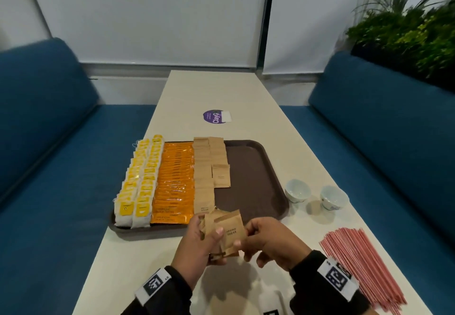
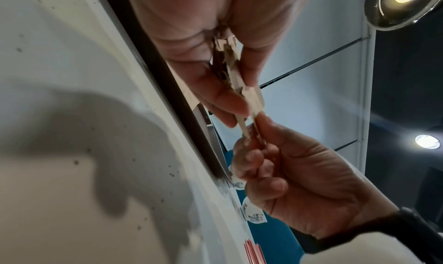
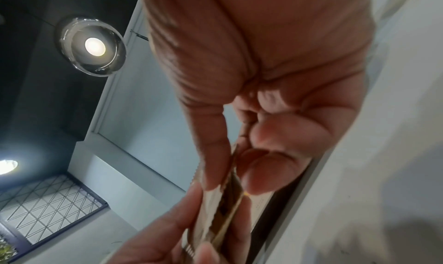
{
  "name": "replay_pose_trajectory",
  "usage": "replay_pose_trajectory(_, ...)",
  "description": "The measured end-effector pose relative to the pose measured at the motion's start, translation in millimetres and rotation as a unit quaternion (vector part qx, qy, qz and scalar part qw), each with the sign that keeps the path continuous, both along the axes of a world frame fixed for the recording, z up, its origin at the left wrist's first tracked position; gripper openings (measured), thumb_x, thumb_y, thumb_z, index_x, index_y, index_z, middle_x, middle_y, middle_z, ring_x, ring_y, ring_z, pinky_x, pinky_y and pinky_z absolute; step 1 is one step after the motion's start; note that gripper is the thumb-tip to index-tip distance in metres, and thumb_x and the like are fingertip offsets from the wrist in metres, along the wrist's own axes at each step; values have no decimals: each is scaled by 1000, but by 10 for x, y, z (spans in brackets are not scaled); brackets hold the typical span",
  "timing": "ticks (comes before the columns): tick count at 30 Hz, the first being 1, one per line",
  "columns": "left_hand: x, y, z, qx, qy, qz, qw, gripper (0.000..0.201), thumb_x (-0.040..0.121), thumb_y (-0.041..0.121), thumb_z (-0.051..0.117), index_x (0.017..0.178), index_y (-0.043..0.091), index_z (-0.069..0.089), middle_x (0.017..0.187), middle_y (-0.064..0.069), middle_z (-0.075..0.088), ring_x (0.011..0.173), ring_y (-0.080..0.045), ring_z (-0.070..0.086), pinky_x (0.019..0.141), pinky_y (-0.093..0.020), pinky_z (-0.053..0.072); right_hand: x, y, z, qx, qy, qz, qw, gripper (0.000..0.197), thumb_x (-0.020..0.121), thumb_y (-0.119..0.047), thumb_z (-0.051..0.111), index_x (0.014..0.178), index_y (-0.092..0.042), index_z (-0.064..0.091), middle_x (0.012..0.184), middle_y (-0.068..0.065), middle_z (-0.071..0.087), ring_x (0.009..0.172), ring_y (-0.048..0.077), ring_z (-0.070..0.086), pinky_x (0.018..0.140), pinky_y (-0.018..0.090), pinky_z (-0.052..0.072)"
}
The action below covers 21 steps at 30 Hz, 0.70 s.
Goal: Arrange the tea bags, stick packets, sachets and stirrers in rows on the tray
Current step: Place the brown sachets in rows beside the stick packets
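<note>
A brown tray (image 1: 256,181) lies on the table, its right part bare. On it run rows of yellow tea bags (image 1: 140,184), orange stick packets (image 1: 174,181) and brown sugar sachets (image 1: 209,167). Just in front of the tray, my left hand (image 1: 197,240) grips a stack of brown sugar sachets (image 1: 221,231). My right hand (image 1: 261,238) pinches the front sachet (image 1: 231,233) at its right edge. The left wrist view shows the sachet stack (image 2: 237,82) edge-on between both hands. In the right wrist view my right thumb and forefinger pinch the sachet edge (image 3: 227,198). Red stirrers (image 1: 362,263) lie in a bundle on the table at the right.
Two small white cups (image 1: 298,189) (image 1: 332,197) stand on the table right of the tray. A purple round sticker (image 1: 214,116) is further back. Blue sofa seats flank the white table (image 1: 246,88), and plants (image 1: 406,34) stand behind the right one.
</note>
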State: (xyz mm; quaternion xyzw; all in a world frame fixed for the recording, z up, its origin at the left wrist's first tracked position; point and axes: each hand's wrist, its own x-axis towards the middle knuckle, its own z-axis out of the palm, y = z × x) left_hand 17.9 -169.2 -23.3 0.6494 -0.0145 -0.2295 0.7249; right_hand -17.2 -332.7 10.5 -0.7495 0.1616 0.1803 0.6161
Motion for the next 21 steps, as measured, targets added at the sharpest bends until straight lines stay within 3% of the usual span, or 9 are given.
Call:
replay_pose_trajectory(3,45,35,-24,10,-4,12,1000,25,90,12,57,111,24,48,103,-6,67,73,-23,71,48,-30,51,87,26,2,6,-16,-3,1000,17,80,-9,72,80,-8,56,70,6,67,53,10,58,42,20,41)
replay_pose_trajectory(7,101,56,-46,4,7,34,999,23,91,12,56,108,25,49,103,-6,66,78,-27,70,46,-30,51,281,-15,59,-23,-26,12,999,16,81,-8,72,76,-9,57,68,5,62,49,6,50,42,18,36)
replay_pose_trajectory(11,169,111,-78,-12,29,64,997,22,91,8,55,104,25,49,100,-6,67,78,-27,69,45,-29,52,659,-171,159,-18,-43,-92,995,7,88,-11,64,81,-9,63,78,3,68,64,10,61,51,18,46)
replay_pose_trajectory(13,188,144,-98,-19,39,76,996,24,91,8,55,109,23,49,99,-8,68,76,-27,70,46,-29,52,909,-254,151,-46,-37,-126,990,10,91,-10,60,83,-6,62,73,5,62,51,8,54,41,15,40)
replay_pose_trajectory(15,199,162,-122,-28,49,84,995,24,91,8,54,110,23,49,98,-8,68,73,-24,71,46,-29,52,1181,-297,87,-79,-7,-119,990,11,93,-9,58,82,-6,60,66,6,56,39,6,46,36,16,35)
replay_pose_trajectory(21,230,207,-170,-31,66,101,992,26,90,9,57,111,22,51,100,-8,69,77,-26,69,46,-29,50,1748,-222,-161,-191,140,-24,971,20,92,-18,60,76,-9,54,62,4,54,50,12,44,46,20,35)
